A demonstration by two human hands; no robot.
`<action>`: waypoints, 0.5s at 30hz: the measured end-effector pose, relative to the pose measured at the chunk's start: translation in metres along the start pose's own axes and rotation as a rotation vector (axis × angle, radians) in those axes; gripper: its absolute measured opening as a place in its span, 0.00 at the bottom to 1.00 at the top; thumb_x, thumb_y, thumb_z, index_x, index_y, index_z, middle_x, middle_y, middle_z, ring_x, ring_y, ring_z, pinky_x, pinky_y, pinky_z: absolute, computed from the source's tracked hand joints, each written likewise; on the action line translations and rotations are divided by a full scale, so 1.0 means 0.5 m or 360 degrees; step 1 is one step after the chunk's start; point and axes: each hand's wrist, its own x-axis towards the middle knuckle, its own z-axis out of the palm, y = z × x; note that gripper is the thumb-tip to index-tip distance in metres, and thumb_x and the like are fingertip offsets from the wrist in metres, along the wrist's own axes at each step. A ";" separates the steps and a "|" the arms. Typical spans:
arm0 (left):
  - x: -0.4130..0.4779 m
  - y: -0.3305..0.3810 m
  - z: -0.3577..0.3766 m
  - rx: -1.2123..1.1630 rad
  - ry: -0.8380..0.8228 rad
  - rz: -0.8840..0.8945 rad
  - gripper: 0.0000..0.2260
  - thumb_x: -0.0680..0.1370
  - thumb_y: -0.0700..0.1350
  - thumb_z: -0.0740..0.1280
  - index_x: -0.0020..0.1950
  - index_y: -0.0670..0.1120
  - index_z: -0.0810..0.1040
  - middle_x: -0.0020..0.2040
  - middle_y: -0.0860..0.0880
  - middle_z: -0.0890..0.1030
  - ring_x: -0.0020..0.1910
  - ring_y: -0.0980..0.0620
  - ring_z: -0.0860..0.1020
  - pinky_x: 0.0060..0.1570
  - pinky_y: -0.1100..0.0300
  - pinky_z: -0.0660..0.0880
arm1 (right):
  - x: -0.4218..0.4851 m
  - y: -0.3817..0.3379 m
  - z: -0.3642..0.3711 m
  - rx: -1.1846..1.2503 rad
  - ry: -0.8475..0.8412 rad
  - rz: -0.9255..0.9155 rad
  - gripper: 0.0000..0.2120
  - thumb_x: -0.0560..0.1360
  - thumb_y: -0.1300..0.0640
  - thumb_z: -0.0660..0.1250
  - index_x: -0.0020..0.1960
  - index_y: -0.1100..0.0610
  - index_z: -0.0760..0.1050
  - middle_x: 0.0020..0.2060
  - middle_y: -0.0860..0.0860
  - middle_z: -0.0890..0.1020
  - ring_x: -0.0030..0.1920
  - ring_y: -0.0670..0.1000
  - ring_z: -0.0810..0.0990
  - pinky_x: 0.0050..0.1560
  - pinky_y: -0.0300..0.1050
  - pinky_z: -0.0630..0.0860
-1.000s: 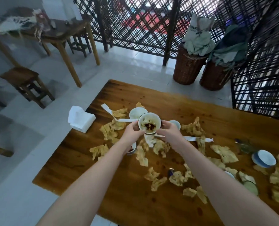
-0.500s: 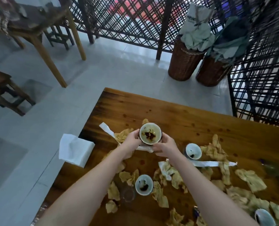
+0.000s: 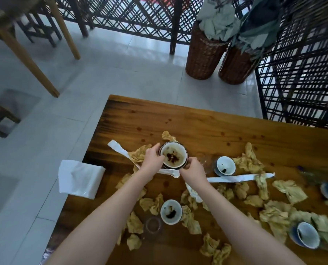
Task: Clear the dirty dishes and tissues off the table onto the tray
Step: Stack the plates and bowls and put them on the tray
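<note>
Teahouse — wooden tables (image 3: 197, 127), lattice screens (image 3: 140, 14), teacups (image 3: 225, 166).

Bare forearms (image 3: 121, 203), left hand (image 3: 152, 159) and right hand (image 3: 193, 169).

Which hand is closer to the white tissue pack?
Left. The left hand grips the bowl on the side facing the tissue pack; the right hand grips the bowl's other side, farther away.
</note>
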 end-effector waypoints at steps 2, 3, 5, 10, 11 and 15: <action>0.005 0.002 -0.003 -0.0049 0.0004 -0.0043 0.26 0.79 0.38 0.61 0.77 0.46 0.60 0.73 0.46 0.64 0.70 0.48 0.67 0.63 0.57 0.69 | 0.001 0.011 0.002 0.0021 -0.0007 0.0123 0.19 0.74 0.60 0.66 0.63 0.61 0.66 0.41 0.48 0.74 0.41 0.47 0.76 0.30 0.37 0.69; 0.008 0.001 -0.005 -0.0052 -0.0014 -0.0053 0.26 0.79 0.38 0.61 0.77 0.46 0.60 0.74 0.46 0.65 0.70 0.48 0.66 0.64 0.55 0.69 | 0.002 0.016 0.004 0.0004 -0.0027 0.0159 0.20 0.74 0.60 0.66 0.63 0.62 0.66 0.40 0.48 0.73 0.39 0.45 0.74 0.30 0.37 0.69; 0.013 -0.001 -0.009 -0.0064 -0.0044 -0.0080 0.25 0.80 0.40 0.62 0.76 0.45 0.60 0.74 0.46 0.65 0.71 0.48 0.66 0.66 0.54 0.67 | 0.002 0.022 0.009 0.0018 -0.0071 0.0169 0.21 0.73 0.60 0.67 0.63 0.62 0.68 0.42 0.48 0.75 0.40 0.44 0.74 0.34 0.40 0.74; 0.017 -0.017 -0.012 -0.0133 -0.0218 -0.0083 0.20 0.79 0.39 0.63 0.71 0.45 0.69 0.68 0.47 0.74 0.62 0.51 0.73 0.62 0.55 0.72 | 0.015 0.026 0.024 0.0449 -0.0121 0.0082 0.33 0.68 0.57 0.75 0.69 0.53 0.64 0.58 0.46 0.74 0.56 0.46 0.73 0.52 0.42 0.73; 0.015 -0.021 -0.010 -0.0196 -0.0253 -0.0085 0.20 0.79 0.39 0.64 0.71 0.46 0.69 0.66 0.47 0.75 0.61 0.51 0.74 0.62 0.55 0.73 | 0.017 0.027 0.028 0.0511 -0.0124 0.0071 0.34 0.68 0.57 0.75 0.70 0.52 0.64 0.58 0.45 0.74 0.56 0.46 0.73 0.53 0.41 0.72; 0.006 -0.030 -0.006 -0.0389 -0.0244 -0.0102 0.23 0.79 0.42 0.65 0.73 0.48 0.65 0.65 0.49 0.73 0.62 0.48 0.74 0.60 0.53 0.75 | 0.016 0.038 0.038 0.0624 -0.0068 0.0039 0.36 0.68 0.61 0.74 0.71 0.51 0.62 0.60 0.45 0.72 0.59 0.44 0.70 0.54 0.39 0.70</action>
